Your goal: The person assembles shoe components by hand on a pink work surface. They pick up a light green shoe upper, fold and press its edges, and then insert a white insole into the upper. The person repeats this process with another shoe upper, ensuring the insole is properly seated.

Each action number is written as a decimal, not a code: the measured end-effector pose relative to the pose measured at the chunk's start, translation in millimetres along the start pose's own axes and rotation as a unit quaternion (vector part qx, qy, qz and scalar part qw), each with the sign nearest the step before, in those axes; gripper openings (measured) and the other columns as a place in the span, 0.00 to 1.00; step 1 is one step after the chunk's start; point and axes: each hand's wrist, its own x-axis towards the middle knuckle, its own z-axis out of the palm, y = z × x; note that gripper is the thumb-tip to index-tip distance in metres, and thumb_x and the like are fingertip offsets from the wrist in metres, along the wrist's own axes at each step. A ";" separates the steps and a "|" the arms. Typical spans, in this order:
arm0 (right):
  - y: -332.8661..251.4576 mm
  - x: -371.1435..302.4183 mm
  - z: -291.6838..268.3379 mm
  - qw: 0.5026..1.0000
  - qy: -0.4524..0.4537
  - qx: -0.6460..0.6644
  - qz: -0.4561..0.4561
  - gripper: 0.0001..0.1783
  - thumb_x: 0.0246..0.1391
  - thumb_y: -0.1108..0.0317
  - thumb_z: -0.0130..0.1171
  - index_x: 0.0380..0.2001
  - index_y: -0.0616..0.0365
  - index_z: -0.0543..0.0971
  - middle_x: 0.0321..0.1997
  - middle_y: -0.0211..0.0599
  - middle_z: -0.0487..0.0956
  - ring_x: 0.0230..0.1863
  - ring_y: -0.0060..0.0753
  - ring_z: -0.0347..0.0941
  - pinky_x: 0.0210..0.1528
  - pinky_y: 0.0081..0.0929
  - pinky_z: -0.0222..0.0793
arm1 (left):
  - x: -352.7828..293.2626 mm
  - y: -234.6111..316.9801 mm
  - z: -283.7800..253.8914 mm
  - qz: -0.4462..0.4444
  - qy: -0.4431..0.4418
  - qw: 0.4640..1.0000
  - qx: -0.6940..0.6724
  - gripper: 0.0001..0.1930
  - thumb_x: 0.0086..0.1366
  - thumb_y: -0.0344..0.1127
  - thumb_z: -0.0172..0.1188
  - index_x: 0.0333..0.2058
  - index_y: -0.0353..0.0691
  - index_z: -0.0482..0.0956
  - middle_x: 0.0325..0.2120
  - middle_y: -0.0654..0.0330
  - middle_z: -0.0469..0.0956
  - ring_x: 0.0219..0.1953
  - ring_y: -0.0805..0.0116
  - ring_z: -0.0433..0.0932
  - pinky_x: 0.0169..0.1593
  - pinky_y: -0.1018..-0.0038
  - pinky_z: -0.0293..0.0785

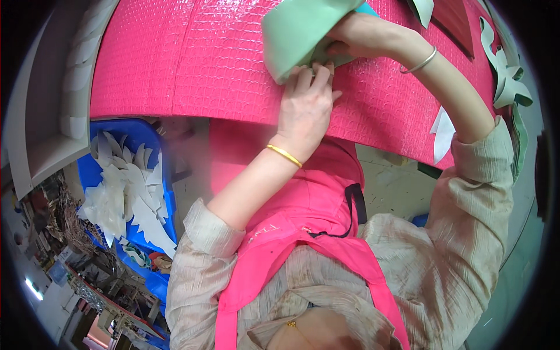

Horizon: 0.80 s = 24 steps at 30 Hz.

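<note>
While the left hand (306, 109) bends its fingers onto the near edge of a folded, pale green, flexible sheet (297, 38), probably to steady it, the right hand (364, 36) curls at the fold, blocking my view; I can't tell whether either pinches. The sheet lies on a glossy, embossed pink table (224, 79). Curled green offcuts (506, 81) lie beyond the right forearm (458, 93); leftward, a blue plastic bin (143, 130) holds jagged white scraps (137, 189).

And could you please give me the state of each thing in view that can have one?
Pale green flexible sheet: bent over, touched by left hand and right hand
Glossy pink table covering: spread out
Blue plastic bin: open, holding scraps
Jagged white scraps: heaped loosely
Pale green strips: curled
Thin yellow bangle: worn
Thin silvery bangle: worn
</note>
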 end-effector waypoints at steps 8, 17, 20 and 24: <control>0.1 -4.1 -5.0 0.996 0.012 -0.072 -0.051 0.18 0.40 0.68 0.62 0.38 0.61 0.74 0.32 0.45 0.77 0.35 0.44 0.75 0.39 0.35 0.70 | 7.9 14.2 6.7 -0.006 0.016 0.999 0.035 0.25 0.54 0.42 0.56 0.48 0.32 0.68 0.40 0.55 0.66 0.40 0.59 0.66 0.50 0.63 0.65; -2.1 -4.9 0.7 0.994 0.013 -0.109 0.001 0.16 0.39 0.69 0.62 0.35 0.61 0.75 0.33 0.47 0.77 0.35 0.45 0.75 0.39 0.35 0.70 | 15.9 25.2 7.2 -0.018 -0.016 0.998 0.055 0.26 0.55 0.44 0.56 0.49 0.34 0.68 0.43 0.56 0.66 0.45 0.57 0.66 0.51 0.60 0.64; 7.7 -7.6 5.4 0.991 0.064 -0.117 -0.031 0.17 0.37 0.70 0.62 0.36 0.61 0.75 0.31 0.47 0.77 0.33 0.45 0.75 0.36 0.35 0.71 | 14.0 23.6 12.2 -0.026 0.007 0.998 0.060 0.27 0.55 0.45 0.56 0.49 0.34 0.67 0.45 0.55 0.65 0.46 0.57 0.65 0.51 0.58 0.63; 17.8 -0.8 15.2 0.990 0.073 -0.124 -0.015 0.20 0.36 0.71 0.62 0.38 0.60 0.74 0.28 0.46 0.77 0.30 0.45 0.75 0.33 0.35 0.72 | 17.2 22.8 13.1 -0.030 0.005 0.999 0.042 0.28 0.55 0.47 0.55 0.50 0.34 0.66 0.47 0.54 0.65 0.46 0.58 0.66 0.51 0.56 0.63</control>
